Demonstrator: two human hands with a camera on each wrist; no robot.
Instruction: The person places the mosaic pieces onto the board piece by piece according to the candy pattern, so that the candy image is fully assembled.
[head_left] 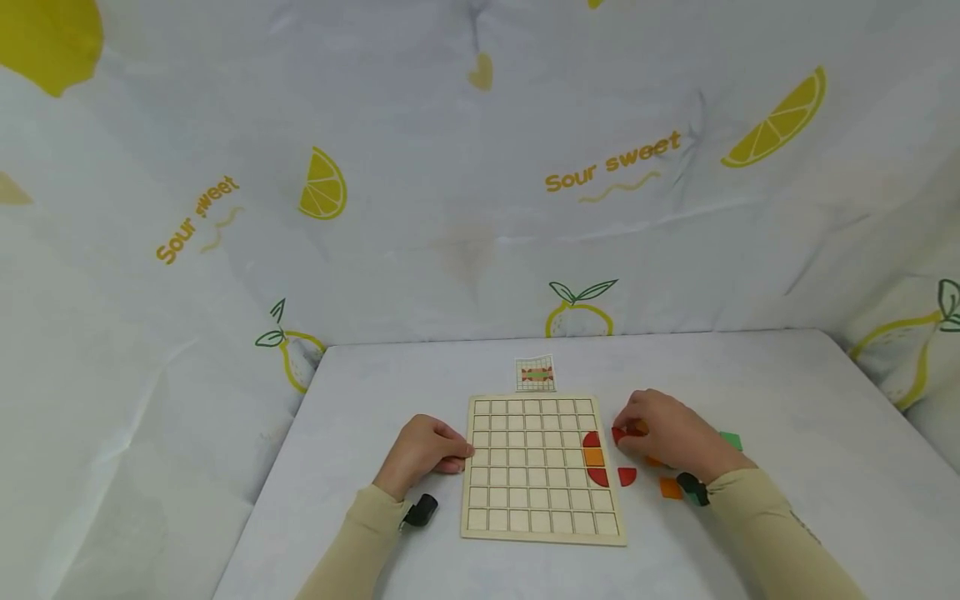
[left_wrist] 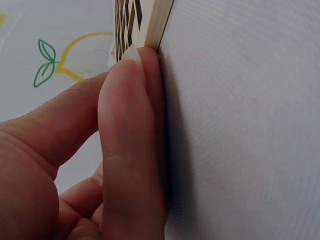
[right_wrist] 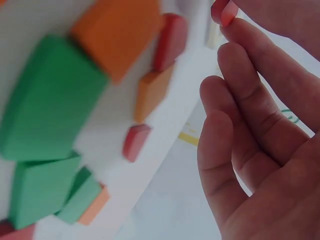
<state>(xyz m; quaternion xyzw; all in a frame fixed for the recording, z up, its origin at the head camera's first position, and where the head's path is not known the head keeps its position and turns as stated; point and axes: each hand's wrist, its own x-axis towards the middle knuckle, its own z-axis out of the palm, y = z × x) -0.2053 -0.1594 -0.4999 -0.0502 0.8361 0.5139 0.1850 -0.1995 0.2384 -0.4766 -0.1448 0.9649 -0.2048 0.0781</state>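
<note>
A pale wooden grid board point(head_left: 519, 477) lies on the white table. Red rounded pieces point(head_left: 597, 477) and an orange square point(head_left: 593, 457) sit in cells along its right side. At the board's left edge my left hand point(head_left: 423, 450) grips the rim between thumb and fingers, also seen close up in the left wrist view. My right hand point(head_left: 671, 429) is just right of the board, pinching a small red piece point(right_wrist: 225, 12) between thumb and index finger. Its other fingers are loosely bent. A loose red quarter-round piece point(head_left: 627, 476) lies beside the board's right edge.
Behind the board lies a small pattern card point(head_left: 536, 375). Orange blocks point(head_left: 671, 488) and green blocks point(right_wrist: 55, 100) are scattered around and beneath the right hand, with more red ones point(right_wrist: 136, 142) among them. A lemon-print cloth point(head_left: 450, 275) hangs behind the table.
</note>
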